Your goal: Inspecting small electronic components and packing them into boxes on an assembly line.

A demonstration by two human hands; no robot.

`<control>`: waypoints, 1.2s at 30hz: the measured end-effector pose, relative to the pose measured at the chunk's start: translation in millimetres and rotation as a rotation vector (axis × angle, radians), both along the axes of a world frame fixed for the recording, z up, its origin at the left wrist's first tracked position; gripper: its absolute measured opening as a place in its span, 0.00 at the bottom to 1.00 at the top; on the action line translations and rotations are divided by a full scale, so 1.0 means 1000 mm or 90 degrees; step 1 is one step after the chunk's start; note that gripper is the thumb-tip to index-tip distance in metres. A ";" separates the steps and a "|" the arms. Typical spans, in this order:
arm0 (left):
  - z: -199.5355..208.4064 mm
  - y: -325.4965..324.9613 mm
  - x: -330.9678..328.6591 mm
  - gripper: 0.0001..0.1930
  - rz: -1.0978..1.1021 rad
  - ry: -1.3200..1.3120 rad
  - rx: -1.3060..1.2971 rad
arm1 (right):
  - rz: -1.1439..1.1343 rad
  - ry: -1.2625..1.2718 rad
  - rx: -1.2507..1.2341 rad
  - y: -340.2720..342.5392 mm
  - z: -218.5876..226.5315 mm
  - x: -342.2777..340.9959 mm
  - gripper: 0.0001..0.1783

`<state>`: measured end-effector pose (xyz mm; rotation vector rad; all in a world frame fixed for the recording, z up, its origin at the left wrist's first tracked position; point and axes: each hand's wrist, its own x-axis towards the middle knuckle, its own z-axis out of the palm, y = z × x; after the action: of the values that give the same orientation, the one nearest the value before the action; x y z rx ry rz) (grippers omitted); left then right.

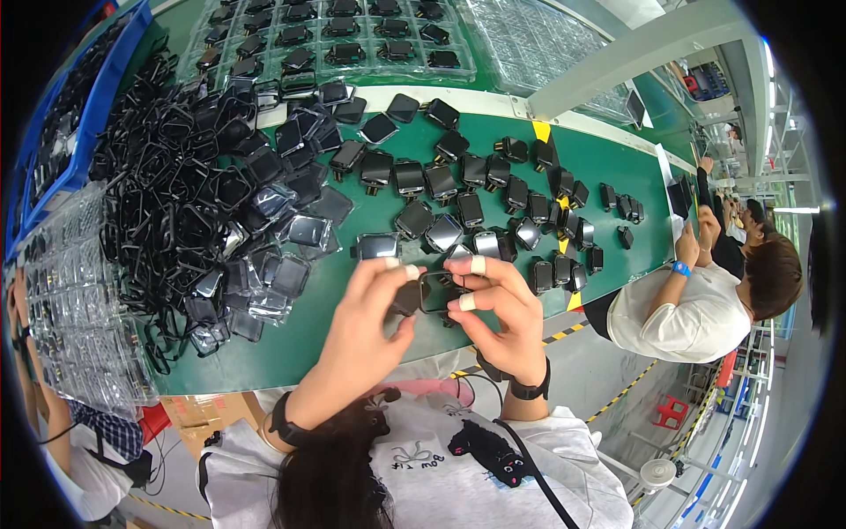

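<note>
Both hands are pinching one small black square device body (pixel 435 292) between them: the left hand (pixel 363 328) is gripping its left edge, the right hand (pixel 502 316), fingertips taped, its right. Judging by this, fitting or inspection is underway; next calls for steady alignment just above the green belt (pixel 291 339).

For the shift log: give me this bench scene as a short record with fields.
left hand: grips the small black square part from its left side
right hand: pinches the same part, white tape on two fingertips
surface: green belt
left of hands: heap of black frames
beyond hands: loose black square modules
far edge: clear trays holding modules
right: co-worker in white shirt
</note>
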<state>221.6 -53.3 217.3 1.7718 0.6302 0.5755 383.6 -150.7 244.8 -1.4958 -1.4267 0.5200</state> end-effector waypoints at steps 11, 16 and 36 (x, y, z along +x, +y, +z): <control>0.024 0.014 -0.036 0.28 -0.098 -0.209 -0.499 | 0.166 -0.176 0.116 0.027 0.019 -0.012 0.13; 0.016 0.017 -0.049 0.28 -0.101 -0.242 -0.570 | 0.210 -0.192 0.089 0.034 0.017 -0.021 0.13; 0.004 0.019 -0.102 0.30 0.033 -0.316 -0.464 | 0.273 0.204 -0.266 0.099 0.022 -0.057 0.16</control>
<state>119.8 -34.6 221.6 0.8881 0.4531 0.6811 326.3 -51.8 266.8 -1.3343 -1.4361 1.3279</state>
